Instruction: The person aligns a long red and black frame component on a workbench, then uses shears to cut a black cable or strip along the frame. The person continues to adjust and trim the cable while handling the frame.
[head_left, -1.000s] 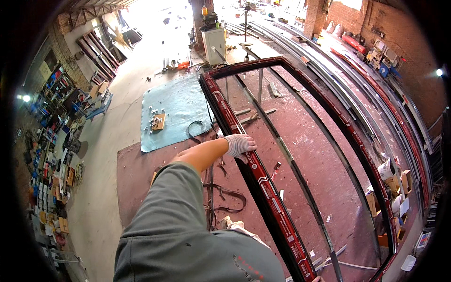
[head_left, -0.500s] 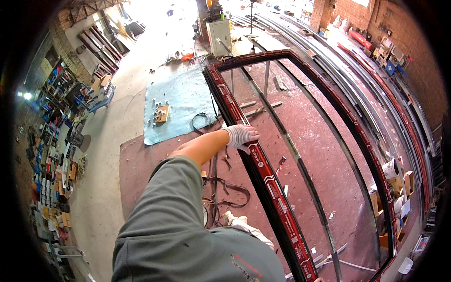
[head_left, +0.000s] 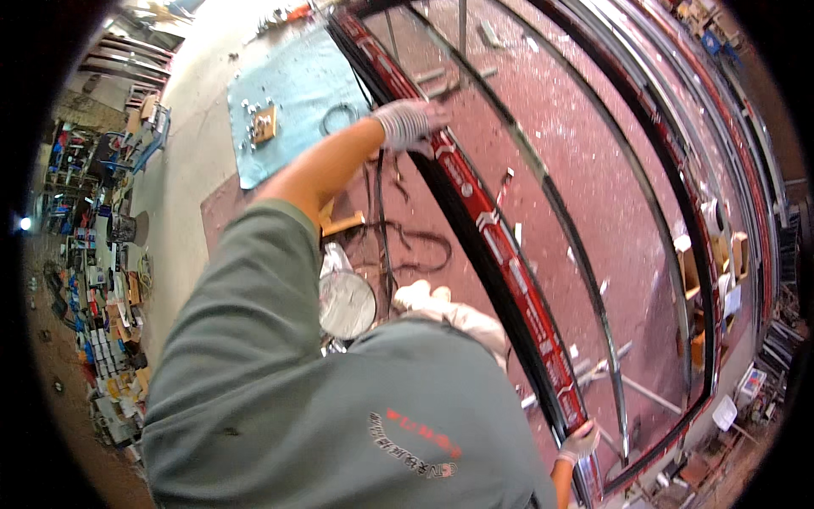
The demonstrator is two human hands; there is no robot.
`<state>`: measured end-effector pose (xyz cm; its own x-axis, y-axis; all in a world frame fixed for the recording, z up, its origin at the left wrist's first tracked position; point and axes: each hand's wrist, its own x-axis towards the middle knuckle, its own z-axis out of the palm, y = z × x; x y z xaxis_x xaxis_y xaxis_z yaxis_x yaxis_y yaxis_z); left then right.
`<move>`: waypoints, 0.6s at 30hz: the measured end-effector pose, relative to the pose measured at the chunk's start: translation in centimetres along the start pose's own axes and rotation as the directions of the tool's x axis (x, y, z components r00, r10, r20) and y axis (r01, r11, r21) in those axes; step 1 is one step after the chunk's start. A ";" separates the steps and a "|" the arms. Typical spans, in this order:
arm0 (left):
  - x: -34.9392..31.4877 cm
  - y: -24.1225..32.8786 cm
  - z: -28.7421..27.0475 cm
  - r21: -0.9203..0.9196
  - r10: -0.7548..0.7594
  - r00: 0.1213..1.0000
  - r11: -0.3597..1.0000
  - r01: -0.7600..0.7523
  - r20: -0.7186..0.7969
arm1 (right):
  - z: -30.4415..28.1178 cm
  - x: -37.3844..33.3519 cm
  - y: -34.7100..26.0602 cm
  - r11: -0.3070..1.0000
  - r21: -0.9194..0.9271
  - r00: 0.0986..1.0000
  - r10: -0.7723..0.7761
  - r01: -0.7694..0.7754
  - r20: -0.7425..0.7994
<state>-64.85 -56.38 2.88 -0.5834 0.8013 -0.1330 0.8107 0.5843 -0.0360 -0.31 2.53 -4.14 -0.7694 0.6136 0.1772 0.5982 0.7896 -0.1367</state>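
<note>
Red film [head_left: 532, 310] covers the near bar of a black frame [head_left: 479, 246], which lies at the person's right, above a red floor [head_left: 627, 254]. The left hand [head_left: 411, 125], in a striped glove, bends over the bar, fingers across its top; the right hand [head_left: 581, 441], gloved too, curls round its lower end. Both have hold of the frame; how tightly, I cannot tell. Left of it lies a blue sheet [head_left: 297, 93].

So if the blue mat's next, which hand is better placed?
Probably the left hand: it's on the frame, nearer the blue mat; the right hand is farther back along it.
</note>
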 end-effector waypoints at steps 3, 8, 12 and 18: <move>1.1 -0.9 1.5 0.032 0.000 1.000 0.999 0.000 -0.009 | 0.8 -0.2 -0.3 0.998 -0.063 1.000 0.012 -0.011 0.011; 1.0 -0.9 2.5 -0.017 0.000 0.998 1.000 -0.001 -0.069 | 1.0 2.8 -10.7 0.968 0.205 0.984 -0.161 0.144 0.070; 0.6 -0.1 1.8 -0.016 -0.087 0.996 0.996 0.087 -0.023 | 1.7 6.0 -18.7 0.860 0.297 0.882 -0.461 0.415 0.103; -3.5 4.9 2.6 -0.073 -0.406 0.883 0.913 0.401 -0.236 | 1.8 11.0 -31.9 0.781 0.418 0.725 -0.606 0.464 0.328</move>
<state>-58.75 -56.66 0.57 -0.8558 0.5005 0.1312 0.5032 0.8641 -0.0140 -28.24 -15.90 0.41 -0.9935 -0.0338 -0.1085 0.0165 0.9016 -0.4322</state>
